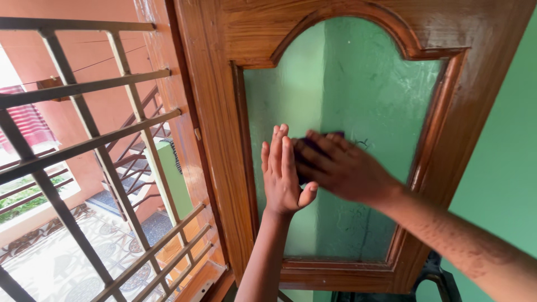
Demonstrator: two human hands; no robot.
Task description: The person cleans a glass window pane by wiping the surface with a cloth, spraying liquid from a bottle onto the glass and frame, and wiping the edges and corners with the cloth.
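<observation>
The room was a small corner with green walls (503, 168) on the right and an open wooden shutter (218, 145) swung in from a barred window on the left. The shutter carried an arched pane (363, 95) of frosted green glass set in a varnished brown frame.

The cloth (313, 146), dark and purplish, lay against the pane near its middle, mostly hidden; only its upper edge and a strip between the two hands showed. The right hand (344, 168) was spread flat over it, fingers extended leftward, pressing it to the glass rather than clenching it. The left hand (282, 173) was open and empty, fingers together and pointing up, its palm against the pane just left of the cloth, the thumb close to the right hand.

Judging from this, the wiping would go best with even pressure from the whole right palm, overlapping strokes, and the left hand bracing the shutter so it did not swing on its hinges. The streaks low on the pane looked in need of attention, as did the curved edge under the arch.

Beyond the grille (89, 145), far and to the left, were an orange wall, a stair railing, a patterned tiled floor below, and a striped red cloth hanging at the edge.
</observation>
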